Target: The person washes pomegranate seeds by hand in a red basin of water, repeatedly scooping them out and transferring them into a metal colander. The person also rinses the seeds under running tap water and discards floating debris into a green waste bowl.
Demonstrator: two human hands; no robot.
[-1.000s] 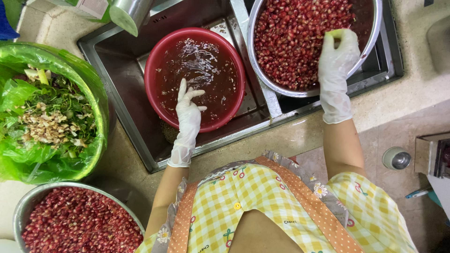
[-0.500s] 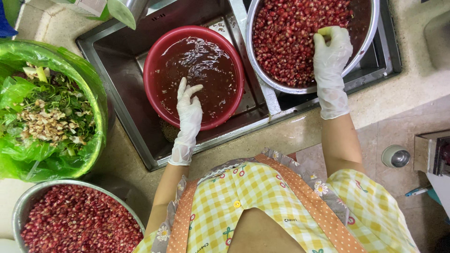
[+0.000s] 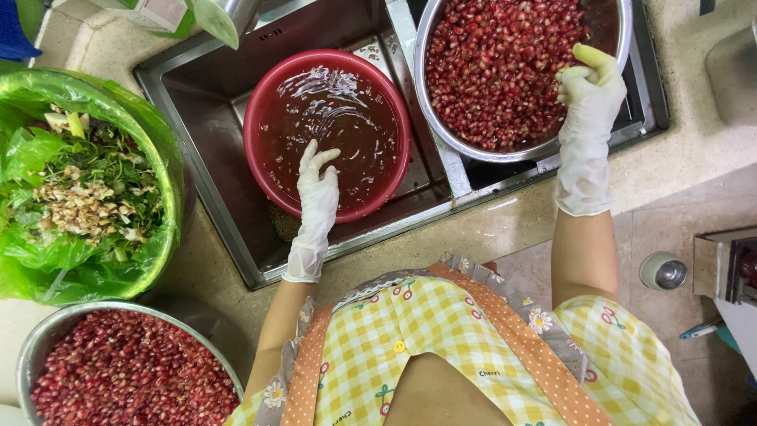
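left hand (image 3: 317, 189) dropped toward red basin (image 3: 260, 102), fingers spread, empty | right hand (image 3: 587, 95) grip unclear

Speckled beige stone worktop (image 3: 505, 229) with steel double sink (image 3: 213, 213) set in. Red basin (image 3: 260, 102) in left sink bowl, steel bowl (image 3: 430, 118) over right. Green-lined tub (image 3: 169, 181) and second steel bowl (image 3: 31, 347) on worktop, left.

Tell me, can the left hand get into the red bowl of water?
Probably yes. The left hand already hangs over the red bowl, fingers spread just above the water, and nothing covers the bowl or lies between them.
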